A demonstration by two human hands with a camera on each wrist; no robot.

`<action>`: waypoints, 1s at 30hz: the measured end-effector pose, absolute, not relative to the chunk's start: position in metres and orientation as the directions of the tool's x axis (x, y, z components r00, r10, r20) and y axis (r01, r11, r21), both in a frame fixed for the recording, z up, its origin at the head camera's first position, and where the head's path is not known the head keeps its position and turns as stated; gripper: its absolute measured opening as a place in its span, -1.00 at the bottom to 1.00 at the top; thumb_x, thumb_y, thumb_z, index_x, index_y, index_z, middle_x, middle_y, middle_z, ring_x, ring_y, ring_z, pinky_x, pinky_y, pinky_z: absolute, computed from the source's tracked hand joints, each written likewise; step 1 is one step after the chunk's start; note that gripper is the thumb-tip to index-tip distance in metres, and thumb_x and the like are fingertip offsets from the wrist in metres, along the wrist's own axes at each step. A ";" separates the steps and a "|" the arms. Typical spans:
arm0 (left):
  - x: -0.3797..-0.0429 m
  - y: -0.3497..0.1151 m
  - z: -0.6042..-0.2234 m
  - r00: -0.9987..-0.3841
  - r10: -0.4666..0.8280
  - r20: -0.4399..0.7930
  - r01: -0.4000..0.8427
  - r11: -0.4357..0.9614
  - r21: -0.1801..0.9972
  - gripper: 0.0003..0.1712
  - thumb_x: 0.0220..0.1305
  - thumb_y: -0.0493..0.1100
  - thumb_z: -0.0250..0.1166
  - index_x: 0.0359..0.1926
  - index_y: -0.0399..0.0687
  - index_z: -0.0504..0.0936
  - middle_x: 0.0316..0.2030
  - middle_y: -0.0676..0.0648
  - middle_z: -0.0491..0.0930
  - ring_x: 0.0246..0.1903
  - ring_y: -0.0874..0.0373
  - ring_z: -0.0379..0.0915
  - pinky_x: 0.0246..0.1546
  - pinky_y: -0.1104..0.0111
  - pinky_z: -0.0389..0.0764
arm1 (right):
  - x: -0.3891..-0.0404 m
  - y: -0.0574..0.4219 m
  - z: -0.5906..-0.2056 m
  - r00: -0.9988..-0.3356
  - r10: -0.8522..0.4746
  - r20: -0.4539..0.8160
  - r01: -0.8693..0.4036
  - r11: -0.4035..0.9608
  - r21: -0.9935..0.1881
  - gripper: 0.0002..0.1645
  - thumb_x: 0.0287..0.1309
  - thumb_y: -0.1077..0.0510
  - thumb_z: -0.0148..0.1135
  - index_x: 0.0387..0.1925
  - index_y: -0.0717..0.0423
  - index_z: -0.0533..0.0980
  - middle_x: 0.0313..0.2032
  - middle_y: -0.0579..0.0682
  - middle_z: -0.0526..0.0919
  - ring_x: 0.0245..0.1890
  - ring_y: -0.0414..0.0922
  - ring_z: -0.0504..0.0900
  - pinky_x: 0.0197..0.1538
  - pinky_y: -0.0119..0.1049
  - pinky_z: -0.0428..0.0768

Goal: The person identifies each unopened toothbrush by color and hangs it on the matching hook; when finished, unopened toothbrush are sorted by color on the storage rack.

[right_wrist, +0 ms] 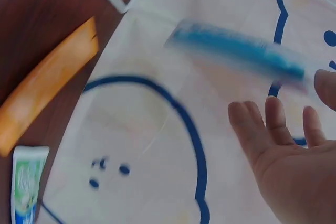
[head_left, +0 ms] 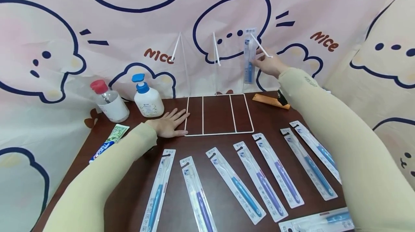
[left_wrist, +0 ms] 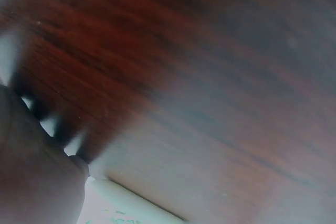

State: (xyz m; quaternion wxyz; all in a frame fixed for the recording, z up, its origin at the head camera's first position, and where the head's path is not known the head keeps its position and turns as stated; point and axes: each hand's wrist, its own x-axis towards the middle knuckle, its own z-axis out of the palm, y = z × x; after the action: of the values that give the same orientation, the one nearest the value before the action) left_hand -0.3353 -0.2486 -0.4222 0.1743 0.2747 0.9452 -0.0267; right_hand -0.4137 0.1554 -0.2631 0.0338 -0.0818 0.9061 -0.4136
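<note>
A white wire rack (head_left: pixel 219 134) stands on the table, its flat base at the front and several prongs at the back. My left hand (head_left: pixel 170 124) rests flat on the table with fingers spread, the fingertips at the left side of the base. A packaged blue toothbrush (head_left: pixel 249 70) hangs upright from the right-hand prong. Beside it is my right hand (head_left: pixel 270 64), fingers at the package's right edge in the head view. In the right wrist view the fingers (right_wrist: pixel 249 121) are loosely extended, apart from the blurred package (right_wrist: pixel 236 51).
Several packaged toothbrushes (head_left: pixel 241 188) lie in front of the rack. To the left stand a pump bottle (head_left: pixel 149 100), a red-capped bottle (head_left: pixel 113 107) and a toothpaste tube (head_left: pixel 111 140). A curved orange strip (head_left: pixel 270 101) and another tube (right_wrist: pixel 29 182) lie on the right.
</note>
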 end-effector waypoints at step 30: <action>-0.333 -0.249 -0.420 -0.783 0.534 -0.319 0.545 0.836 0.062 0.03 0.12 0.54 -0.24 0.44 0.14 -0.29 0.42 -0.09 -0.35 0.35 -0.20 -0.48 0.23 -0.13 -0.21 | -0.222 0.310 -0.391 -0.967 -0.061 -0.247 0.005 0.966 -0.260 -0.06 -0.14 -0.16 0.40 0.15 0.36 0.32 -0.08 0.40 0.47 -0.21 0.20 0.49 -0.17 0.23 0.43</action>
State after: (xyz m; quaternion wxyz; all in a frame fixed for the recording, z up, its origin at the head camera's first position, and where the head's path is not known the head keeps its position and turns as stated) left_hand -0.3334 -0.2491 -0.4200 0.1638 0.2856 0.9441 -0.0166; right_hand -0.2223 0.3096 -0.3906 0.1278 -0.0143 0.9831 -0.1306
